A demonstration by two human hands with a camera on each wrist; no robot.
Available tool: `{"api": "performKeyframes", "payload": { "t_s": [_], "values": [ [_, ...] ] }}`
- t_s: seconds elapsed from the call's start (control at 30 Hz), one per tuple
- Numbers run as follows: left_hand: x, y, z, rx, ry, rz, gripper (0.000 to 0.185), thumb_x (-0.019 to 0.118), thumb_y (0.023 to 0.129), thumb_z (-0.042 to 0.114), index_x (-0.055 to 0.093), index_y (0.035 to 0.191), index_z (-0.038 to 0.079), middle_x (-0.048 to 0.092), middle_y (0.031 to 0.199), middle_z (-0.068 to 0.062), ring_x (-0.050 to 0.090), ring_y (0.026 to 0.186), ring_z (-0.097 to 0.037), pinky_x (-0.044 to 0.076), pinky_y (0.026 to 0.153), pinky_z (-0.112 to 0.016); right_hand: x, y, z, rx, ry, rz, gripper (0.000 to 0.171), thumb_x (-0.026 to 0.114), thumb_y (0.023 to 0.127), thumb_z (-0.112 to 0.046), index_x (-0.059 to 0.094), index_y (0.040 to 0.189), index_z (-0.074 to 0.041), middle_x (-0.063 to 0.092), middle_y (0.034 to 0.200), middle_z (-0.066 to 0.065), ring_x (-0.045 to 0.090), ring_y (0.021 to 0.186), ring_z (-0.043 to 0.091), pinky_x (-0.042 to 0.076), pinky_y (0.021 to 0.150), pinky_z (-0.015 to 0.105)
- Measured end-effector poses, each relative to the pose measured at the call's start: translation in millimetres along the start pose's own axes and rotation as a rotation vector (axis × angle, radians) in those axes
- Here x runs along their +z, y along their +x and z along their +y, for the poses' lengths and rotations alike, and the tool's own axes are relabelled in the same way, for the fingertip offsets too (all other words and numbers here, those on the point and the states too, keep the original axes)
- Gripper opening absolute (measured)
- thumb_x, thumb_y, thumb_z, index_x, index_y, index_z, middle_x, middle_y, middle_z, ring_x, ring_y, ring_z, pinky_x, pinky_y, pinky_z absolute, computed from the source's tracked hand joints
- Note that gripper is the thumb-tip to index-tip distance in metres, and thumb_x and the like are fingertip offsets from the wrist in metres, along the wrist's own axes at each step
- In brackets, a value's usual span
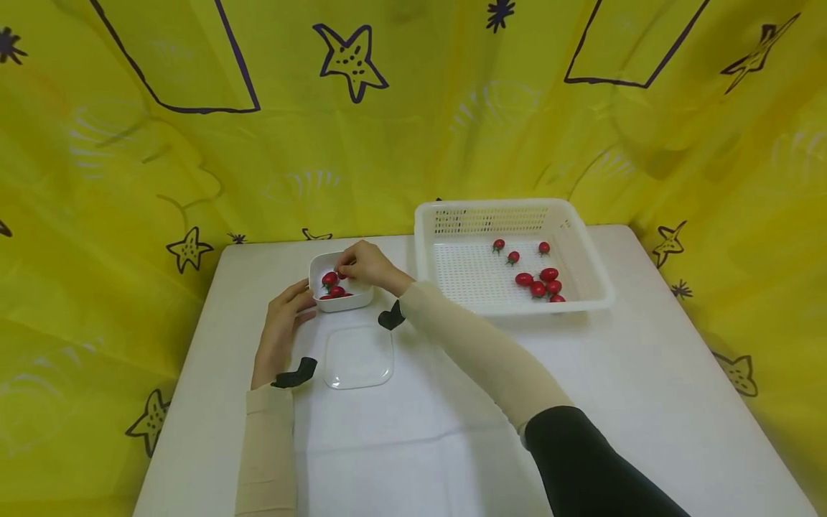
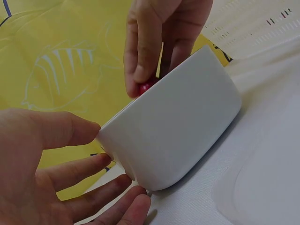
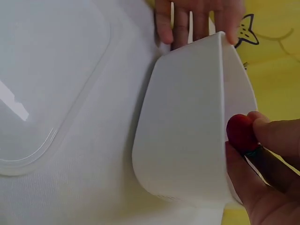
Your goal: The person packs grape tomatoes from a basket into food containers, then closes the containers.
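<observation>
Head view, table (image 1: 581,402): white, under both hands, yellow starfish cloth behind.
Basket (image 1: 588,273): well to the right of the right hand, about nine cherry tomatoes (image 1: 539,280) left in it.
Lid (image 1: 358,355): clear, flat between the two forearms, not yet on.
Bowl (image 1: 339,298): small, white, a few tomatoes already inside.
Left hand (image 1: 281,330): fingers relaxed, steadying the bowl's near side.
Right hand (image 1: 368,264): over the bowl, pinching one tomato (image 3: 240,132) just above the rim.
Progress: I'd judge it under halfway.

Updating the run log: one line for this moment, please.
left hand: steadies white container | right hand: pinches cherry tomato over it | lid: off, on table | basket: holds tomatoes
</observation>
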State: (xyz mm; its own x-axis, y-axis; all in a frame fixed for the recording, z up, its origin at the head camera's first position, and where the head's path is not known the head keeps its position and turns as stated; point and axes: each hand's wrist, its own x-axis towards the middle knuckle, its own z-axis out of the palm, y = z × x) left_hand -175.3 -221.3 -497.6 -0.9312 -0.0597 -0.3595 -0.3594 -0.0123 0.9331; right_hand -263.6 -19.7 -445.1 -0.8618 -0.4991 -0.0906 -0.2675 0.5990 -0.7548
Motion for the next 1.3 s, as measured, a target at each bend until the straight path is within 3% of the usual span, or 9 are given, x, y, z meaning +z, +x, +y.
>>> {"api": "performKeyframes", "payload": {
  "t_s": [0.27, 0.5, 0.77, 1.3],
  "values": [
    [-0.3, 0.1, -0.4, 0.010, -0.023, 0.001, 0.050, 0.052, 0.109, 0.028, 0.048, 0.157, 0.015, 0.045, 0.160, -0.007, 0.057, 0.116, -0.010, 0.055, 0.096, -0.014, 12.5, 9.8, -1.5, 0.000, -0.100, -0.060, 0.019, 0.065, 0.097, -0.002, 0.076, 0.113, 0.000, 0.075, 0.110, 0.015, 0.059, 0.096, 0.020, 0.049, 0.086, 0.026],
    [-0.5, -0.4, -1.3, 0.026, -0.043, 0.001, 0.050, 0.052, 0.109, 0.027, 0.048, 0.157, 0.013, 0.045, 0.158, -0.008, 0.057, 0.114, -0.010, 0.055, 0.096, -0.014, 15.6, 13.2, -4.6, -0.003, -0.143, -0.045, 0.020, 0.067, 0.094, -0.002, 0.073, 0.114, 0.002, 0.074, 0.111, 0.016, 0.062, 0.100, 0.022, 0.054, 0.093, 0.030],
    [-0.7, 0.8, -0.3, 0.010, -0.019, -0.005, 0.051, 0.051, 0.109, 0.028, 0.046, 0.159, 0.014, 0.043, 0.160, -0.007, 0.057, 0.115, -0.010, 0.054, 0.103, -0.018, 17.8, 14.9, -4.6, -0.015, -0.270, -0.066, 0.019, 0.066, 0.093, -0.002, 0.073, 0.111, -0.001, 0.073, 0.106, 0.013, 0.061, 0.095, 0.023, 0.055, 0.089, 0.031],
    [-0.5, -1.5, 1.3, -0.007, -0.003, 0.004, 0.051, 0.051, 0.110, 0.030, 0.045, 0.159, 0.016, 0.043, 0.161, -0.007, 0.055, 0.116, -0.010, 0.053, 0.108, -0.021, -0.9, 7.9, -6.9, -0.027, -0.202, -0.063, 0.024, 0.070, 0.093, -0.003, 0.074, 0.116, 0.001, 0.075, 0.117, 0.016, 0.068, 0.109, 0.027, 0.057, 0.101, 0.036]
  ]
}}
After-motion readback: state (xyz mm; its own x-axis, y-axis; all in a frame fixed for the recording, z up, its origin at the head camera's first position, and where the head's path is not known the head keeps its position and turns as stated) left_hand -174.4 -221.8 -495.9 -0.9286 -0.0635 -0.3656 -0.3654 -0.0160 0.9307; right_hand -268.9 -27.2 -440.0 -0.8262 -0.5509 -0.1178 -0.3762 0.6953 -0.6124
